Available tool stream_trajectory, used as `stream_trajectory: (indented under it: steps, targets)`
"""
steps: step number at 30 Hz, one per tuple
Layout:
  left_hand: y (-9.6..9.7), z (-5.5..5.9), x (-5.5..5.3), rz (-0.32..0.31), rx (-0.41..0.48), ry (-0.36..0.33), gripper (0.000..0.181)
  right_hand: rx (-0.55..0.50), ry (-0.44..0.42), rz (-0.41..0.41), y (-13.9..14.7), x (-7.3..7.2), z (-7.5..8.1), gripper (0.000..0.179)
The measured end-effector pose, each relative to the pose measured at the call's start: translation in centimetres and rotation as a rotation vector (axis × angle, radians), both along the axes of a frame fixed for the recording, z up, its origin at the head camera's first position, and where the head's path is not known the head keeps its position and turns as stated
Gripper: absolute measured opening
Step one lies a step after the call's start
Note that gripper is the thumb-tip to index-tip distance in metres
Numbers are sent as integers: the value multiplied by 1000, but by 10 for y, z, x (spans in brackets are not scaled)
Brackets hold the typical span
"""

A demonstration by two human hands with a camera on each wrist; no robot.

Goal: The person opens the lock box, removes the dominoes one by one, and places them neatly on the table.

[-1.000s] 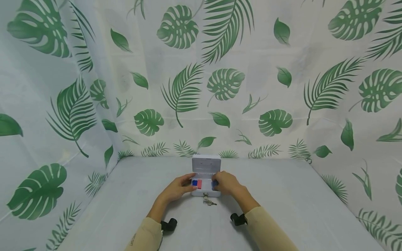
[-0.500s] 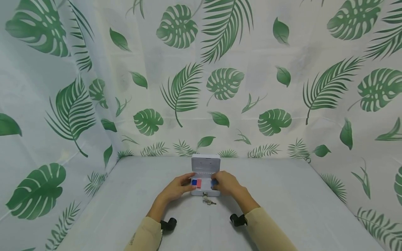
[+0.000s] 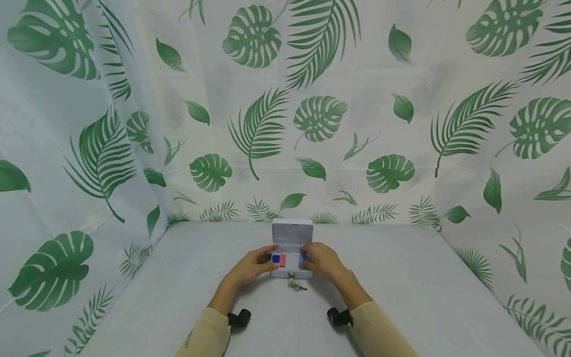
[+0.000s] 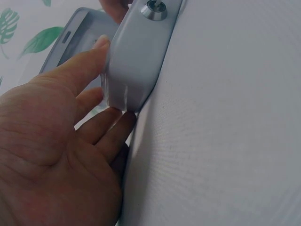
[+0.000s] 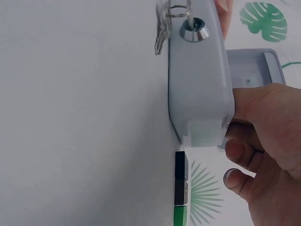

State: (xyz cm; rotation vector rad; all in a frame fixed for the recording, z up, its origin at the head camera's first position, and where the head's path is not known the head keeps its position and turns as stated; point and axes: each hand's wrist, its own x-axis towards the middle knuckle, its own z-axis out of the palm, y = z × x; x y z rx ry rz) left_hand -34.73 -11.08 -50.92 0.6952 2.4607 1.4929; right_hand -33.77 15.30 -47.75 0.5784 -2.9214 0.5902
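A small pale grey metal cash box [image 3: 291, 273] stands on the table with its lid [image 3: 292, 234] raised. My left hand [image 3: 251, 264] holds the box's left end, thumb at the front rim and fingers round the side. Next to that thumb, a blue block [image 3: 276, 259] and a pink block [image 3: 283, 261] lie inside. My right hand [image 3: 324, 259] reaches over the box's right end. Its thumb and forefinger stand on either side of a blue piece [image 3: 303, 258] inside; I cannot tell whether they pinch it. The fingertips are hidden by the box in the right wrist view.
Keys [image 3: 296, 284] hang from the front lock [image 4: 154, 10]. Beyond the box's right end lie two black blocks [image 5: 181, 165] and a green block [image 5: 180, 216] in a row. A leaf-printed white curtain [image 3: 348, 173] borders the table [image 3: 379, 277].
The right thumb and forefinger have spread apart a little, and more of the blue piece between them shows. The left hand and the box have stayed in place.
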Motion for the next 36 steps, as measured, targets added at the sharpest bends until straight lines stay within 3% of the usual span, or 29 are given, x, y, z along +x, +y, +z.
stream_trajectory:
  steps: [11,17,36]
  targets:
    - [-1,-2,0,-8,6,-6,70,-97,80,13,6,10,-1,33]
    - [-1,0,0,-6,10,0,70,-121,81,7,10,12,4,34]
    - [-1,-3,-2,2,-6,0,70,-110,87,6,18,15,6,34]
